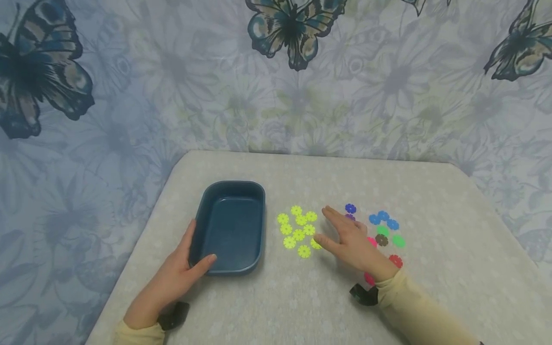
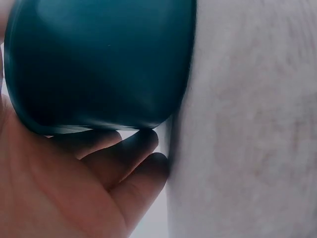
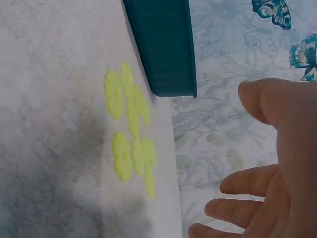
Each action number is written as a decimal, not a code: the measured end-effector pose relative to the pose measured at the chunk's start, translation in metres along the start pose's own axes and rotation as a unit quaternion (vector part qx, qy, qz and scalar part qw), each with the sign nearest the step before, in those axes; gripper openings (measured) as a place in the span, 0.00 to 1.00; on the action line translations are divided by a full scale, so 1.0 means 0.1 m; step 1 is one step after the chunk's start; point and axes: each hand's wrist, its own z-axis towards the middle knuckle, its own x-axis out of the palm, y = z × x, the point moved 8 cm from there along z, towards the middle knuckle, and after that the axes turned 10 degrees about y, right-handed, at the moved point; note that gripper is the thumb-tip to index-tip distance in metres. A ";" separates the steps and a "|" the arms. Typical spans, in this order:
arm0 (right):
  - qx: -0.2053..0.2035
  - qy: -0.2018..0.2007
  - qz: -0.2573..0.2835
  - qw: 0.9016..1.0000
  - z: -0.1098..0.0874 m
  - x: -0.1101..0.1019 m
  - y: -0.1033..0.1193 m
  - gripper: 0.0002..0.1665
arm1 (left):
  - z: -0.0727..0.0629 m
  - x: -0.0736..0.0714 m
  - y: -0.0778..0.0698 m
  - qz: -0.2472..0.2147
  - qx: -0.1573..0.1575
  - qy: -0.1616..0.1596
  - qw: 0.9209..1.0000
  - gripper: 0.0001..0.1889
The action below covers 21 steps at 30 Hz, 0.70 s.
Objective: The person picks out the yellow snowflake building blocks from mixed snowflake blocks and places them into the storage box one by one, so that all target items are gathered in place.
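My left hand (image 1: 174,275) holds the near left corner of a deep blue rectangular tray (image 1: 230,225), thumb over the rim and fingers along the outer side wall. In the left wrist view, fingertips (image 2: 148,141) meet the tray's lower edge. Nothing lies inside the tray. To its right is a loose group of yellow flower-shaped discs (image 1: 298,235) flat on the table. My right hand (image 1: 353,244) hovers at the right edge of that group, thumb and fingers spread, holding nothing. It hides part of the discs beneath it.
Beyond the right hand lie more flower-shaped discs: dark blue (image 1: 350,208), light blue (image 1: 383,215), green (image 1: 398,241), brown (image 1: 381,240) and red (image 1: 396,261). Pink ones are partly hidden by that hand. A pale cloth-covered table (image 1: 276,306) ends at a butterfly-patterned wall (image 1: 302,110).
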 end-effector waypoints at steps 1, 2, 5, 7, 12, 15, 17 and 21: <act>-0.005 -0.009 0.006 1.000 0.00 0.00 -0.01 0.44 | 0.01 0.00 0.00 -0.001 -0.002 0.002 1.000 0.55; -0.008 -0.017 0.009 1.000 0.01 -0.01 -0.02 0.41 | 0.01 0.00 0.00 -0.002 -0.004 0.006 1.000 0.55; -0.019 -0.040 0.030 0.999 0.03 -0.04 -0.07 0.33 | 0.01 -0.01 -0.01 -0.003 -0.011 0.011 1.000 0.55; -0.019 -0.043 0.052 0.998 0.06 -0.03 -0.12 0.29 | 0.00 -0.01 0.00 -0.001 -0.016 0.011 1.000 0.55; 0.020 -0.001 0.113 0.993 0.10 0.07 -0.24 0.23 | -0.02 -0.02 0.00 0.000 -0.014 0.006 1.000 0.56; 0.035 0.027 0.148 0.988 0.10 0.12 -0.26 0.22 | 0.00 -0.02 0.00 -0.003 -0.008 0.007 1.000 0.55; 0.033 0.043 0.156 0.986 0.11 0.14 -0.25 0.22 | 0.01 -0.02 0.00 -0.004 -0.008 0.009 1.000 0.55; 0.040 0.066 0.155 0.985 0.12 0.18 -0.24 0.20 | 0.02 0.00 -0.01 -0.003 -0.009 0.015 1.000 0.55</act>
